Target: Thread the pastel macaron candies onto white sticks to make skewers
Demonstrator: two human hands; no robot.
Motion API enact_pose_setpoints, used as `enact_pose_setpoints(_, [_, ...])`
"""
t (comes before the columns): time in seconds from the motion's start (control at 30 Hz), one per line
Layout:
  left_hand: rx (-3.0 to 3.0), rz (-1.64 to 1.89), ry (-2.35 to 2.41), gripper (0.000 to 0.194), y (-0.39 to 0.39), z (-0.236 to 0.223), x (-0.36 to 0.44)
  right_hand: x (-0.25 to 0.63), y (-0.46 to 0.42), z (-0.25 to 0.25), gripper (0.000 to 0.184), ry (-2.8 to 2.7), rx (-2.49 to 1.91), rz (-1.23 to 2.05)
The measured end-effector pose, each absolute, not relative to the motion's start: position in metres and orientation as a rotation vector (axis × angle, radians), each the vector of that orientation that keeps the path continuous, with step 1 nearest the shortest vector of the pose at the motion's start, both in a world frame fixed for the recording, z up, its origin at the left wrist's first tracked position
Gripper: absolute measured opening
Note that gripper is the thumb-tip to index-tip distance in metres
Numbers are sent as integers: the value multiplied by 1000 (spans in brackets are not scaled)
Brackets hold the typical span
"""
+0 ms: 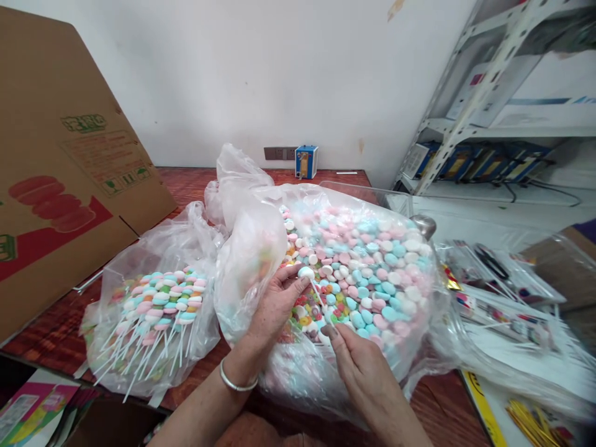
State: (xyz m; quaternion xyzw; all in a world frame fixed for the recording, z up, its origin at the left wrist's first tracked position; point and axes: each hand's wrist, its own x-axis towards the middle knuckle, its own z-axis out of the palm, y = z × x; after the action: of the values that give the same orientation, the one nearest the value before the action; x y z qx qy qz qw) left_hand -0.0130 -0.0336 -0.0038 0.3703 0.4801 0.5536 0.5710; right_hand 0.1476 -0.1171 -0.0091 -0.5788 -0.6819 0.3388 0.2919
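Between the thumb and fingers of my left hand (274, 304) is a pale blue and white marshmallow (306, 273). A thin white stick (318, 294) runs from it down to my right hand (356, 357), whose fingers pinch its lower end. Both hands are over a large open plastic bag (321, 379) full of loose pink, blue and white marshmallows (372, 273). Small coloured gummy rings (305, 320) lie among them, below the held marshmallow. To the left, a second clear bag (205, 329) carries finished-looking marshmallow skewers (162, 298) with white sticks.
A large cardboard box (60, 143) stands at the left. Against the wall sits a small blue device (306, 162) beside a socket strip (278, 153). At the right are metal shelving (465, 133), black-handled scissors (491, 261) and golden ties (531, 422).
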Motion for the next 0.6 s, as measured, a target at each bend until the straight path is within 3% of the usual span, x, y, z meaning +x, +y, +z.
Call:
enact_pose_setpoints(0.33, [1153, 1218, 1099, 37, -36, -6, -14, 143, -117, -1, 43, -1555, -1392, 1255])
enact_pose_setpoints(0.6, [1120, 1253, 1098, 40, -35, -12, -13, 133, -112, 9, 39, -1492, -1406, 1292])
